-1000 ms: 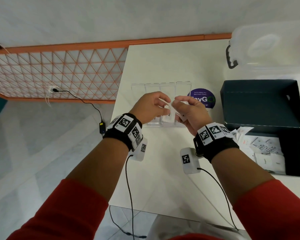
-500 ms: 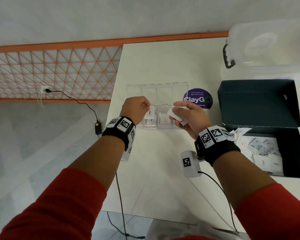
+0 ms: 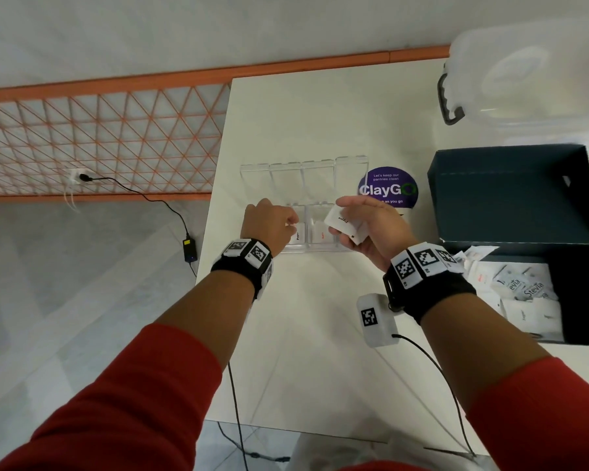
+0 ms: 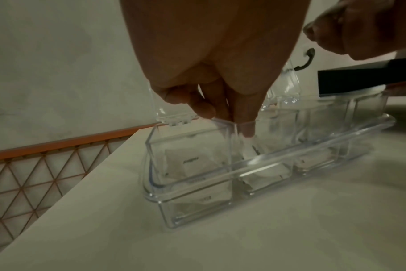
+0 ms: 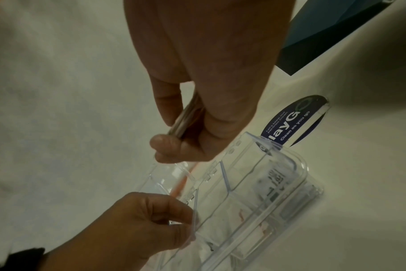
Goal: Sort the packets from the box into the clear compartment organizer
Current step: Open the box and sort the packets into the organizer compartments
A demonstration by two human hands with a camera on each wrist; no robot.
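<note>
White packets (image 3: 346,224) in right hand (image 3: 371,226), edge-on at wrist.

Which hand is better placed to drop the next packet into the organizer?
Right. The right hand already has a grip on a stack of packets just above the clear organizer. The left hand has its fingertips down in a compartment.
</note>
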